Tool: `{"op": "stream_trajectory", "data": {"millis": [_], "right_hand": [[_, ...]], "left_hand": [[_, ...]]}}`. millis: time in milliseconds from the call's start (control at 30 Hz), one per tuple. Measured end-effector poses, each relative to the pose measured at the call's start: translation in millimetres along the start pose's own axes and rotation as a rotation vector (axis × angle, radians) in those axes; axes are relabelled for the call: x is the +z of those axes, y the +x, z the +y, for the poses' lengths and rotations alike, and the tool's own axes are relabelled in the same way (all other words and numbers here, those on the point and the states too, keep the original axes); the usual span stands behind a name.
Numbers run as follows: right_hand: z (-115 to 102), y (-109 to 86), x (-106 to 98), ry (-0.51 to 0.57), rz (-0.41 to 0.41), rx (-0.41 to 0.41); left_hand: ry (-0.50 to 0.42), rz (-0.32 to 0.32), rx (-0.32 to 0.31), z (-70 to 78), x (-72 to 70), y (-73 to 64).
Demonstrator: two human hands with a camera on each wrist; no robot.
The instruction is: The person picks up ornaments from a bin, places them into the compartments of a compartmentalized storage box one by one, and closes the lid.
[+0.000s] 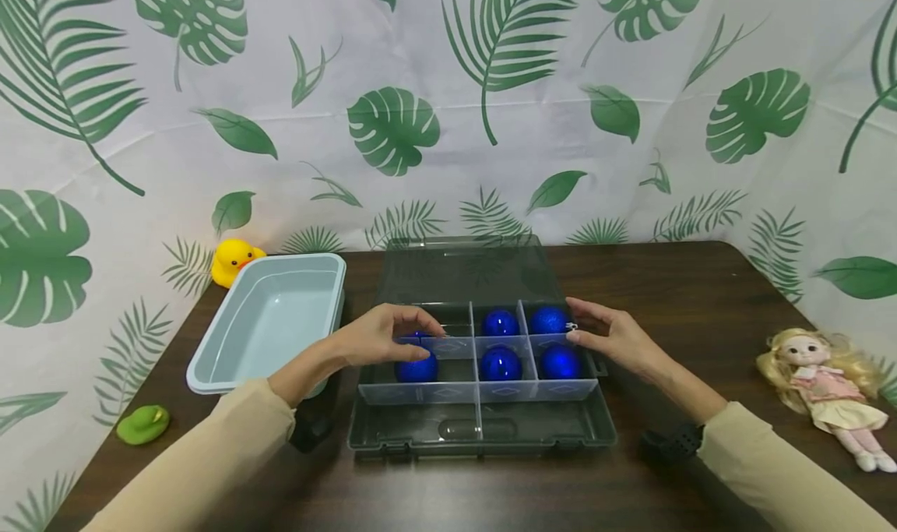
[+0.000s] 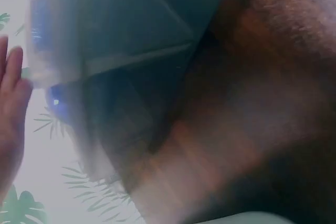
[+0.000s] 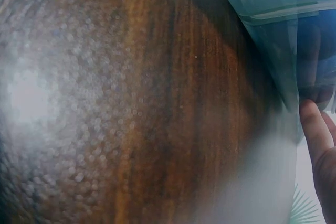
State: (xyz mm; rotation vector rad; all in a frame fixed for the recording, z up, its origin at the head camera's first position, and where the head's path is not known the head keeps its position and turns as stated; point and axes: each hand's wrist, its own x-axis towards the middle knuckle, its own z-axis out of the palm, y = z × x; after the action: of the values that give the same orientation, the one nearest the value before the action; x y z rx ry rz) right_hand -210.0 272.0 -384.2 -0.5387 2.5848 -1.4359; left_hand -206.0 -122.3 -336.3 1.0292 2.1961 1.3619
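Note:
A dark see-through compartment box (image 1: 413, 423) lies with its lid (image 1: 469, 271) folded back. Shiny blue baubles sit in its back and middle rows. My left hand (image 1: 374, 336) hovers over the left compartments, thumb and fingers apart, above a blue bauble (image 1: 416, 367); another behind it is mostly hidden. At the right edge, my right hand (image 1: 617, 341) has thumb and fingers spread beside the back-right bauble (image 1: 549, 320), near its silver cap (image 1: 571, 327). Whether it touches cannot be told. Both wrist views catch only part of each hand, the left (image 2: 10, 108) and the right (image 3: 321, 140).
A pale blue basin (image 1: 269, 322) stands left of the box, with a yellow rubber duck (image 1: 234, 262) behind it. Nearer on the left sits a green duck (image 1: 143, 424). A blonde doll (image 1: 823, 392) lies at the far right. Leaf-patterned cloth backs the dark wooden table (image 1: 666, 283).

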Motion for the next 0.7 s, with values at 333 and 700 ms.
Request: {"op": "stream_trajectory", "data": {"millis": [333,700], "right_hand": [[-4.3,15.4,-15.3,0.064,0.002,0.087],[-18.3,78.6,-41.2,0.162,-0.047,0.276]], "left_hand": [[-0.133,0.442,-0.437,11.4,-45.0,28.5],[-0.064,0.475,-0.72,-14.5,-77.9,53.2]]}}
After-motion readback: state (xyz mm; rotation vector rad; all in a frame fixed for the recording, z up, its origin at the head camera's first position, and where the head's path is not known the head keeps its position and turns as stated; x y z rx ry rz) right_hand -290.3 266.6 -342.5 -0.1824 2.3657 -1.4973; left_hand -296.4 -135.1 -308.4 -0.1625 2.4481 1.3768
